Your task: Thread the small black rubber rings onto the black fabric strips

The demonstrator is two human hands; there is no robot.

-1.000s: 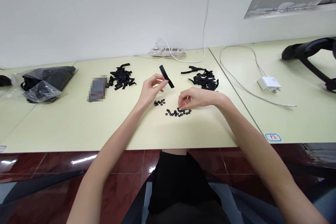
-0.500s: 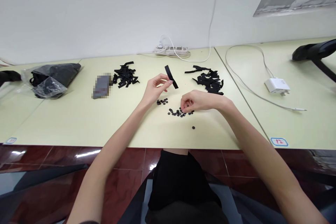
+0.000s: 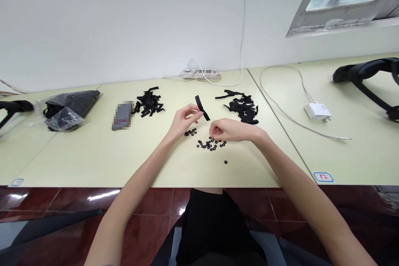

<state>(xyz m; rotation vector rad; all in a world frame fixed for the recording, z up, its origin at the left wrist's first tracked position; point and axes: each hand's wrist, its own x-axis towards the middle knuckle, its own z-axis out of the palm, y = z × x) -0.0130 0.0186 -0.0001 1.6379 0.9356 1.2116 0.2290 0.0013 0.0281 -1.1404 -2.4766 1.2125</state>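
Note:
A short black fabric strip [image 3: 198, 102] is pinched between the thumb and fingers of my left hand [image 3: 185, 120], held above the table. My right hand [image 3: 227, 129] is closed, its fingertips pressed together just above the small black ring-like pieces [image 3: 208, 145]; whatever is between the fingertips is hidden. A smaller cluster of the same black pieces [image 3: 190, 132] lies below my left hand. One single black disc [image 3: 226, 162] sits apart, nearer the front edge. Heaps of black strips lie on both sides, a left pile [image 3: 150, 103] and a right pile [image 3: 245, 108].
A power strip [image 3: 201, 75] with a white cable stands against the wall. At left are a blurred grey object [image 3: 123, 115] and a plastic bag [image 3: 73, 110] with black material. On the right lie a white charger [image 3: 318, 111] and a black curved object [image 3: 364, 77].
My right hand has lifted slightly off the ring-like pieces and moved toward the strip. My left hand keeps its pinch on the strip. The camera view has tilted up a little.

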